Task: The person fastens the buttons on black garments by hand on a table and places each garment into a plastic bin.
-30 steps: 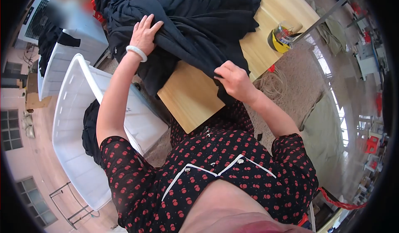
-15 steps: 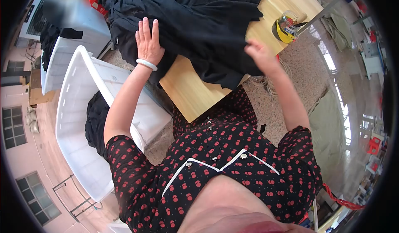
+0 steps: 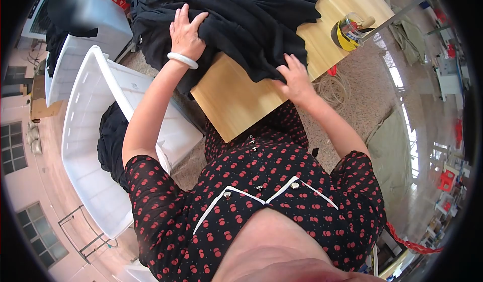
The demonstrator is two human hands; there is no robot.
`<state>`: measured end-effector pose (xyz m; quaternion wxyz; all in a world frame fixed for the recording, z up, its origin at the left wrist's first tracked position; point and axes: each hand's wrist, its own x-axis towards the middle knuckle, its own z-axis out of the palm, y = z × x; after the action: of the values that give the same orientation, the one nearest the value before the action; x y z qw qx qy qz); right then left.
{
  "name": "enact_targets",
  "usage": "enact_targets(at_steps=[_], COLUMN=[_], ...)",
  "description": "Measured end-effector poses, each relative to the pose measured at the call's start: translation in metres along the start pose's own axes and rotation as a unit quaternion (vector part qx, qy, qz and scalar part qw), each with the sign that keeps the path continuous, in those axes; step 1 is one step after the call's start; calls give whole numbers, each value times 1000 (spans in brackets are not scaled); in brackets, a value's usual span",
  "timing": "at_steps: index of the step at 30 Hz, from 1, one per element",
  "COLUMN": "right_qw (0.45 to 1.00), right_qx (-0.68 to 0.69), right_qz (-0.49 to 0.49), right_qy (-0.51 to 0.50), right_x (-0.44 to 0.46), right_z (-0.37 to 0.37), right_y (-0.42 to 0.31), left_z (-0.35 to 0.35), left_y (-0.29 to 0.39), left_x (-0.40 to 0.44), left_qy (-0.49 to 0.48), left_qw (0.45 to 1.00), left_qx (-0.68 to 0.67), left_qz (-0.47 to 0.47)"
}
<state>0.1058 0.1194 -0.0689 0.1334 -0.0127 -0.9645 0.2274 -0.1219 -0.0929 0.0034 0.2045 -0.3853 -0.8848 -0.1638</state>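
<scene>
Black cloth (image 3: 236, 30) lies in loose folds over the wooden tabletop (image 3: 236, 106). Its near edge stops short of the table's front corner. My left hand (image 3: 188, 39), with a pale bangle at the wrist, rests on the cloth's left part, fingers and thumb spread. At the cloth's near right edge is my right hand (image 3: 297, 82), its fingers apart and their tips touching the fabric. No pinch on the cloth can be seen in either hand.
A jar with yellow and black wrapping (image 3: 346, 32) holds tools on the table's right side. To the left stands a white bin (image 3: 95, 191) with black fabric (image 3: 111, 143) inside. Coiled cord (image 3: 334, 89) lies on the floor. Behind the bins a person (image 3: 68, 17) is partly visible.
My right hand has moved left and toward me, onto the cloth's edge. The cloth's near edge has shifted back, baring more tabletop. My left hand has moved slightly, its thumb now spread wider.
</scene>
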Motion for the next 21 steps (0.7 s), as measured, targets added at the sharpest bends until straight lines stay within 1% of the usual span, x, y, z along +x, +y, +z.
enact_targets(at_steps=[2, 3, 4, 6, 7, 8, 10, 12, 13, 14, 15, 17, 19, 20, 21], right_qw=[998, 988, 926, 861, 826, 759, 682, 615, 603, 584, 600, 645, 609, 589, 589], right_qx=[49, 153, 339, 473, 533, 622, 703, 774, 794, 806, 775, 720, 774, 785, 783], right_qz=[-24, -11, 133, 183, 185, 186, 157, 84, 20, -22, 20, -52, -155, -176, -177], right_qy=[-10, -14, -103, -26, 17, 55, 125, 121, 77, 94, 196, 251, 85, 81, 89], right_x=[6, 10, 20, 24, 27, 28, 28, 24, 24, 23, 14, 13, 21, 27, 33], right_z=[-24, -39, -79, -107, -116, -125, -145, -167, -182, -191, -197, -208, -237, -241, -244], right_y=[5, 9, -7, -6, -6, -5, 1, 2, -6, -18, -23, -32, -48, -45, -28], left_z=[-8, -8, -7, -6, -3, -1, 1, -1, -4, -7, -8, -10, -6, -7, -16], left_y=[-7, -12, -13, -12, -12, -10, -5, -5, -5, -5, -3, -2, -9, -18, -22], left_x=[-12, -19, -23, -33, -34, -33, -27, -14, -6, 3, 10, 18, 25, 29, 32], left_qy=[-41, -54, -50, -45, -36, -23, 4, 35, 48, 62, 91, 93, 85, 58, -1], left_qw=[998, 994, 995, 997, 994, 996, 999, 998, 998, 998, 996, 995, 996, 996, 990], left_qx=[54, 89, 84, 70, 103, 85, 50, 43, 34, 25, 0, -5, -5, -37, -144], left_qz=[5, 3, 2, 4, 24, 17, 3, 7, 12, 17, 21, 26, 31, 54, 9])
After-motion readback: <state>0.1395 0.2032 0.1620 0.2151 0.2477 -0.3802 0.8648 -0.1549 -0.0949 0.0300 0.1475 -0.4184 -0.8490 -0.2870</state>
